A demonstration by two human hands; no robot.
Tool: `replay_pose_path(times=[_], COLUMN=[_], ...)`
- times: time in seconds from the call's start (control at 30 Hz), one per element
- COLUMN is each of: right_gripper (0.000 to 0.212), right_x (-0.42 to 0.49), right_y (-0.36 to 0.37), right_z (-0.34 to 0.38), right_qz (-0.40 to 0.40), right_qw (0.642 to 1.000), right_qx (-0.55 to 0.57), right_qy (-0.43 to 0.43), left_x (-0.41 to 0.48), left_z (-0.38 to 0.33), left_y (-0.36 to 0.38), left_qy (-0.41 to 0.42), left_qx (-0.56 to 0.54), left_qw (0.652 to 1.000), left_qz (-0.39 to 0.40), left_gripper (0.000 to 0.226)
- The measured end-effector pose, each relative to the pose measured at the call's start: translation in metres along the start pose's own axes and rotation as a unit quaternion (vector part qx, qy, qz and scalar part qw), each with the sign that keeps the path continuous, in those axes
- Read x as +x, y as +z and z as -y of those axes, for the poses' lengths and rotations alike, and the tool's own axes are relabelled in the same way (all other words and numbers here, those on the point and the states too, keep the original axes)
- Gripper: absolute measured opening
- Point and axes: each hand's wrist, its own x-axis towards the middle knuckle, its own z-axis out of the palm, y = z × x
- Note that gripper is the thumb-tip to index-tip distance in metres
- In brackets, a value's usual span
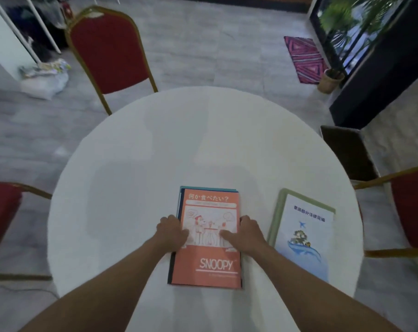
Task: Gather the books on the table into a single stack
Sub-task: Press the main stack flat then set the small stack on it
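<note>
An orange Snoopy book point(208, 262) lies on top of a small stack near the front middle of the round white table point(155, 144). Blue and dark edges of the books under it show along its top and left sides. My left hand point(172, 230) grips the stack's left edge, thumb on the cover. My right hand point(245, 232) grips its right edge, thumb lying on the cover as well. A white book with a blue whale picture point(303, 238) lies apart to the right, resting on a green-edged book point(276, 212).
Red chairs with gold frames stand at the far left point(112, 49), near left point(2, 209) and right point(411, 207). A dark stool point(346, 152) sits beyond the table's right rim. A potted plant point(329, 80) and a pink rug point(303, 58) are on the floor behind.
</note>
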Motion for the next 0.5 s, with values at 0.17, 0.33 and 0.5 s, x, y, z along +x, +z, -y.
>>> replay_pose_path(times=[0.17, 0.33, 0.5], right_gripper=[0.064, 0.068, 0.055], right_x=[0.010, 0.012, 0.023], right_y=[0.002, 0.005, -0.002], right_z=[0.004, 0.008, 0.026], right_qz=[0.021, 0.012, -0.029], right_qw=[0.994, 0.987, 0.986], right_qx=[0.094, 0.149, 0.161], right_qy=[0.052, 0.062, 0.028], left_x=[0.033, 0.018, 0.038], left_z=[0.021, 0.007, -0.004], left_y=[0.013, 0.001, -0.010], left_qy=[-0.024, -0.028, 0.001], left_qx=[-0.127, -0.210, -0.233], left_qw=[0.991, 0.977, 0.972], left_qz=[0.036, 0.037, -0.015], left_gripper=[0.060, 0.046, 0.042])
